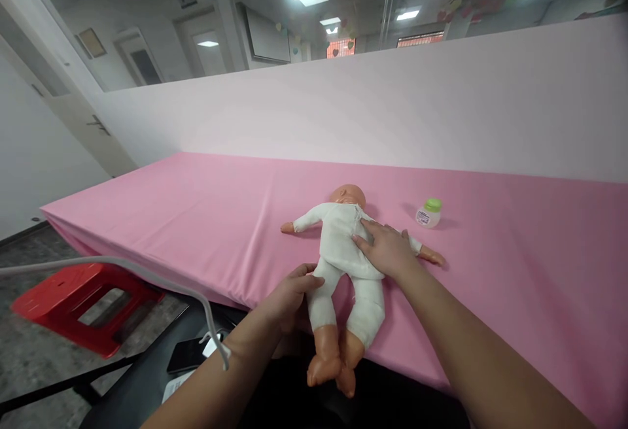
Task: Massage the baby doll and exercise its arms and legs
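Note:
A baby doll (pixel 338 239) with a white cloth body and tan plastic head, hands and feet lies on its back on the pink-covered table (pixel 210 200). Its head points away from me, and its feet hang over the near edge. My left hand (pixel 294 291) grips the doll's thigh on the left, thumb on top and the other fingers partly hidden beside and under it. Across the right side of the doll's chest lies my right hand (pixel 390 246), thumb and fingers spread, covering part of the doll's arm.
Right of the doll's head stands a small clear jar (pixel 428 214) with a green lid. A red plastic stool (pixel 88 305) is at the lower left. Beside it, a black chair (pixel 132 377) holds a phone (pixel 186 356). A pale cable (pixel 147 275) crosses in front of them.

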Tool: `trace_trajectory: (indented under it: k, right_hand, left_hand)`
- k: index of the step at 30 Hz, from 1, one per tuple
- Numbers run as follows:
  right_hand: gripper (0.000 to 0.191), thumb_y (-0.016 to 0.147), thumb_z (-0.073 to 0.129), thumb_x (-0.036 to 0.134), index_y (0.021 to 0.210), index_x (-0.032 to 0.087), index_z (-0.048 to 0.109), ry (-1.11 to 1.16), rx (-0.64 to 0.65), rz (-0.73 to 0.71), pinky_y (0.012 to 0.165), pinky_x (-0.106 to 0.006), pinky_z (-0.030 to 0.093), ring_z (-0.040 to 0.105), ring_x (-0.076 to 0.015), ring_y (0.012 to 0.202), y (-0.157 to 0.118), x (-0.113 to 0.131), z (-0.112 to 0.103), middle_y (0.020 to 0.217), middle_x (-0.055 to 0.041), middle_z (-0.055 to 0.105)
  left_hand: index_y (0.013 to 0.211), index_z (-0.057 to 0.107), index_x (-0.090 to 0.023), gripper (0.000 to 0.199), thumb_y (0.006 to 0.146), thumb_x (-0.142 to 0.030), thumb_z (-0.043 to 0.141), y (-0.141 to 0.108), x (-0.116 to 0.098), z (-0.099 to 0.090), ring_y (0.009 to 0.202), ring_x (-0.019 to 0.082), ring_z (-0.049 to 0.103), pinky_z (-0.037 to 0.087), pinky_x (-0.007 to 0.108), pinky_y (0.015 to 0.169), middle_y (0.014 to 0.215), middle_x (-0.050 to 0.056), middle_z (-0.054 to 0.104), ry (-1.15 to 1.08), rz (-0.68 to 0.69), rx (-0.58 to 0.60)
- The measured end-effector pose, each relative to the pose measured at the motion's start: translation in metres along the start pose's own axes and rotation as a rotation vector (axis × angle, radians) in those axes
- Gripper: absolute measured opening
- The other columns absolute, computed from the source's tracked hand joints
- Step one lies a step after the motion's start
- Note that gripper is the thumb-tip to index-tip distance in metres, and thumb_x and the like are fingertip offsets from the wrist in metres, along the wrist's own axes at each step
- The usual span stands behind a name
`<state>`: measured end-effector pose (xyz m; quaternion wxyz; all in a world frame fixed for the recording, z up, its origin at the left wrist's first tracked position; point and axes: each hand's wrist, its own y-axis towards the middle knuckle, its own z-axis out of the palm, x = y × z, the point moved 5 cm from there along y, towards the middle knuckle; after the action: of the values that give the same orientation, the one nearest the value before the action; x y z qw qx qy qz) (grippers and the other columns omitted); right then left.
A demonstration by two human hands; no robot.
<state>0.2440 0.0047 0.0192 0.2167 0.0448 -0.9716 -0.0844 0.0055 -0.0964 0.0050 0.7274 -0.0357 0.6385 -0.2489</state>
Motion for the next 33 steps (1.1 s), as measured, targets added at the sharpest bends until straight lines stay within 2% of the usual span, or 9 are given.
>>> trace_trajectory:
  k: [5, 11, 14, 19, 23, 25, 28, 30, 33]
  right_hand:
    - [0.069, 0.101, 0.044, 0.063, 0.156, 0.022, 0.05, -0.003, -0.038, 0.007, 0.116, -0.08, 0.017, 0.044, -0.0462, 0.145, -0.004, 0.004, -0.001, 0.159, -0.016, 0.051]
    - [0.073, 0.1, 0.049, 0.065, 0.164, 0.031, 0.037, 0.151, 0.026, -0.292, 0.127, -0.058, 0.023, 0.018, -0.0339, 0.161, -0.012, 0.019, 0.002, 0.176, -0.007, 0.019]
    - [0.073, 0.099, 0.053, 0.066, 0.162, 0.032, 0.04, 0.109, 0.07, -0.303, 0.127, -0.06, 0.02, 0.015, -0.0359, 0.162, -0.013, 0.022, 0.007, 0.176, -0.0074, 0.016]
    - [0.071, 0.099, 0.055, 0.063, 0.162, 0.033, 0.041, 0.081, 0.077, -0.269, 0.125, -0.065, 0.022, 0.017, -0.0385, 0.161, -0.013, 0.027, 0.009, 0.176, -0.0082, 0.016]
    - [0.061, 0.102, 0.052, 0.053, 0.159, 0.031, 0.046, 0.144, 0.07, -0.316, 0.126, -0.054, 0.032, 0.029, -0.032, 0.158, -0.02, 0.035, -0.013, 0.174, -0.0041, 0.024]
    - [0.054, 0.103, 0.049, 0.046, 0.155, 0.03, 0.052, 0.168, 0.08, -0.322, 0.125, -0.051, 0.036, 0.039, -0.029, 0.154, -0.03, 0.038, -0.029, 0.168, -0.0023, 0.039]
    - [0.048, 0.102, 0.049, 0.042, 0.147, 0.032, 0.062, 0.176, 0.114, -0.299, 0.122, -0.053, 0.041, 0.054, -0.0305, 0.144, -0.055, 0.041, -0.048, 0.151, -0.0004, 0.061]
    - [0.047, 0.101, 0.051, 0.04, 0.145, 0.033, 0.064, 0.164, 0.133, -0.287, 0.119, -0.056, 0.045, 0.058, -0.0326, 0.139, -0.075, 0.042, -0.05, 0.148, -0.0005, 0.063]
    - [0.048, 0.1, 0.052, 0.04, 0.147, 0.033, 0.062, 0.147, 0.15, -0.278, 0.116, -0.056, 0.048, 0.059, -0.0326, 0.138, -0.099, 0.044, -0.04, 0.149, -0.0021, 0.062]
  left_hand:
    - [0.134, 0.055, -0.022, 0.055, 0.082, -0.033, 0.068, -0.007, -0.008, -0.002, 0.085, 0.021, 0.063, 0.05, 0.03, 0.067, 0.117, 0.009, 0.066, 0.216, 0.063, -0.104]
    - [0.121, 0.067, -0.023, 0.039, 0.087, -0.043, 0.067, -0.007, -0.028, -0.012, 0.093, 0.031, 0.068, 0.051, 0.041, 0.081, 0.107, 0.01, 0.073, 0.774, 0.275, -0.258]
    - [0.115, 0.069, -0.022, 0.032, 0.09, -0.041, 0.064, -0.003, -0.034, -0.009, 0.094, 0.034, 0.069, 0.05, 0.047, 0.087, 0.098, 0.011, 0.074, 1.018, 0.372, -0.286]
    - [0.128, 0.064, -0.022, 0.036, 0.093, -0.031, 0.059, -0.01, -0.043, 0.006, 0.125, 0.033, 0.061, 0.048, 0.051, 0.107, 0.133, 0.013, 0.067, 1.184, 0.653, -0.383]
    - [0.141, 0.059, -0.021, 0.051, 0.09, -0.027, 0.062, -0.015, -0.045, 0.023, 0.14, 0.033, 0.053, 0.042, 0.052, 0.119, 0.147, 0.014, 0.06, 1.249, 0.835, -0.234]
    - [0.148, 0.055, -0.02, 0.058, 0.09, -0.024, 0.061, -0.014, -0.044, 0.028, 0.147, 0.034, 0.047, 0.037, 0.054, 0.123, 0.152, 0.014, 0.058, 1.285, 0.863, -0.136]
    - [0.156, 0.047, -0.017, 0.066, 0.091, -0.024, 0.06, -0.012, -0.046, 0.03, 0.154, 0.034, 0.038, 0.032, 0.056, 0.126, 0.161, 0.015, 0.048, 1.301, 0.868, -0.05]
    - [0.157, 0.046, -0.017, 0.066, 0.093, -0.025, 0.06, -0.011, -0.047, 0.033, 0.155, 0.033, 0.036, 0.03, 0.056, 0.127, 0.163, 0.015, 0.045, 1.297, 0.862, -0.003]
    - [0.153, 0.052, -0.017, 0.058, 0.096, -0.028, 0.058, -0.008, -0.045, 0.039, 0.152, 0.031, 0.042, 0.03, 0.053, 0.128, 0.16, 0.014, 0.05, 1.304, 0.827, 0.065]
